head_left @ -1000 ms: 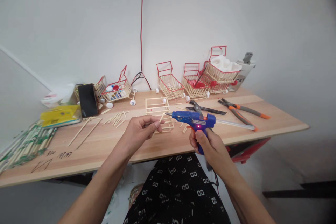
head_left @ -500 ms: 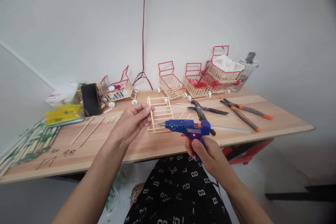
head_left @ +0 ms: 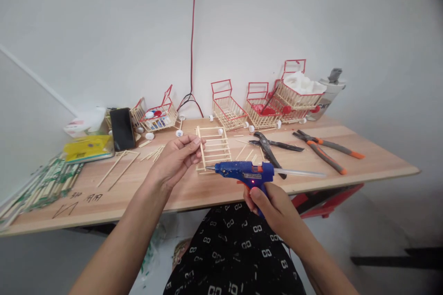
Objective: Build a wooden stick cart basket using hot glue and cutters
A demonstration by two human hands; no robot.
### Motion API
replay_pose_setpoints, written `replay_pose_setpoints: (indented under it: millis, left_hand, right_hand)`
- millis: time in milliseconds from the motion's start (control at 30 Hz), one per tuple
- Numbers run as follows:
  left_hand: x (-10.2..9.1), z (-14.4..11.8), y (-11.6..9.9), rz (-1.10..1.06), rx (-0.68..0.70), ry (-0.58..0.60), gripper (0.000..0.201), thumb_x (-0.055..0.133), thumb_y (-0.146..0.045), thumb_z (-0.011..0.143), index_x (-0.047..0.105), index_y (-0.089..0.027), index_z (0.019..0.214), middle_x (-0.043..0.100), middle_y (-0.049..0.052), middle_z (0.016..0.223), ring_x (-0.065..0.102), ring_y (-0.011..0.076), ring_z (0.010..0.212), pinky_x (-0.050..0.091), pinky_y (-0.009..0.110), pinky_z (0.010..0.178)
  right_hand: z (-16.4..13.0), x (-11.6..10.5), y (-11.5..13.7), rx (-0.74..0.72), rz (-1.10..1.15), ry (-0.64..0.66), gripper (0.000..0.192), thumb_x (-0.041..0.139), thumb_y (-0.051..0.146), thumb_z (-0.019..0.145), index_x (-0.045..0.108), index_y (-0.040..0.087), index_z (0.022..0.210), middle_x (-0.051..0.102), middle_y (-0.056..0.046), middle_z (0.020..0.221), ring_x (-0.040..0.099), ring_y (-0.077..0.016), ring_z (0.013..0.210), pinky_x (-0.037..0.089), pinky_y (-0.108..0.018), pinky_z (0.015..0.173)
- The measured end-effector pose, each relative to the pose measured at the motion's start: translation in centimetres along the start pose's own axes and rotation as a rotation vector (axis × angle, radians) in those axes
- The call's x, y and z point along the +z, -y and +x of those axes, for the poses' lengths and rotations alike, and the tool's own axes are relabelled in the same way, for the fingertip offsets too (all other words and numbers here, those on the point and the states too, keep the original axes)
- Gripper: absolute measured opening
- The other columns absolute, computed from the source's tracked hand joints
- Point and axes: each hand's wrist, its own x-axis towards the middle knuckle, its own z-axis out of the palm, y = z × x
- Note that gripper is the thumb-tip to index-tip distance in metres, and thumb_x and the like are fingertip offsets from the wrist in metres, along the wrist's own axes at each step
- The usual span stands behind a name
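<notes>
- The left hand [head_left: 176, 159] has its fingers curled lightly around the edge of a small stick frame [head_left: 211, 150], holding it just over the wooden surface [head_left: 363, 156].
- The right hand [head_left: 268, 200] is closed tight around the handle of a blue glue gun [head_left: 244, 171].
- The glue gun's tip points left, just under the stick frame.
- A little red light glows on the glue gun.
- Black pliers [head_left: 268, 147] lie on the surface behind the glue gun.
</notes>
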Motion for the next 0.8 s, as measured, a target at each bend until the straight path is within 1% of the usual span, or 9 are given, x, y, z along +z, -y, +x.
replay_pose_setpoints:
  millis: [433, 667, 800]
  left_hand:
    - [-0.06, 0.07, 0.19, 0.005, 0.003, 0.007, 0.030, 0.091, -0.030, 0.062, 0.073, -0.009, 0.073, 0.058, 0.001, 0.061, 0.049, 0.0053, 0.055, 0.039, 0.014, 0.047]
    - [0.20, 0.00, 0.04, -0.004, -0.001, -0.016, 0.031, 0.093, -0.030, 0.059, 0.073, -0.009, 0.071, 0.058, 0.001, 0.061, 0.049, 0.0054, 0.054, 0.039, 0.014, 0.047]
    - [0.15, -0.03, 0.00, -0.008, 0.003, -0.017, 0.031, 0.092, -0.030, 0.060, 0.073, -0.009, 0.072, 0.059, 0.001, 0.062, 0.050, 0.0058, 0.055, 0.039, 0.014, 0.047]
  right_hand:
    - [-0.04, 0.03, -0.36, 0.004, -0.020, -0.006, 0.053, 0.037, 0.057, 0.098, 0.051, 0.020, 0.064, 0.053, 0.000, 0.059, 0.048, -0.0126, 0.056, 0.035, -0.026, 0.055]
    - [-0.15, 0.08, -0.32, 0.006, -0.025, -0.010, 0.052, 0.037, 0.056, 0.099, 0.051, 0.020, 0.064, 0.052, 0.000, 0.060, 0.047, -0.0127, 0.057, 0.035, -0.027, 0.056]
    - [-0.25, 0.03, -0.35, -0.009, -0.017, 0.004, 0.051, 0.037, 0.054, 0.100, 0.050, 0.020, 0.065, 0.052, 0.000, 0.060, 0.048, -0.0128, 0.058, 0.035, -0.027, 0.057]
